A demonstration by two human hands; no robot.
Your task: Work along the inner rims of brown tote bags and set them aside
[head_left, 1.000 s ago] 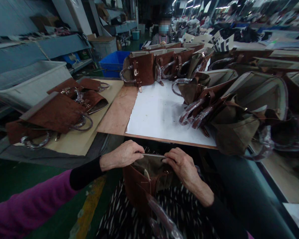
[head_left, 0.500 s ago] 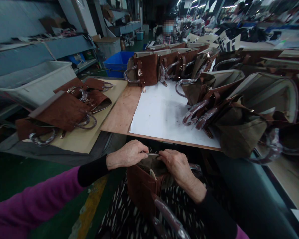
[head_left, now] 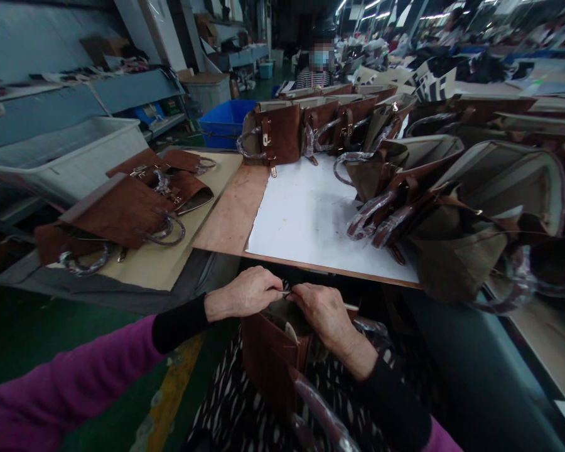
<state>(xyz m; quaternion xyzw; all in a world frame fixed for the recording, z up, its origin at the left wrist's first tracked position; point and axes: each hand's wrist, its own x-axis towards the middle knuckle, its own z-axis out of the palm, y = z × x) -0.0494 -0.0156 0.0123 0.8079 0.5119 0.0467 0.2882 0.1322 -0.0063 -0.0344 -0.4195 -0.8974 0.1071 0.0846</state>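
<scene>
A brown handbag stands upright on my lap, its top open and its olive lining partly showing. Plastic wrap covers its handle, which hangs toward me. At the bag's far top edge, my left hand is closed in a pinch. Close beside it, my right hand pinches the same edge with bent fingers. Only a short strip of the edge shows between the two hands; the fingertips hide the rest.
Several brown handbags stand along the back of the table, with more open ones at the right. Flat bags lie on the left board. White paper covers the middle. A blue bin and a masked person are beyond.
My right hand has slid left along the bag's edge toward my left hand, and the gap between them has narrowed. My left hand stays closed on the edge. The view has shifted slightly.
</scene>
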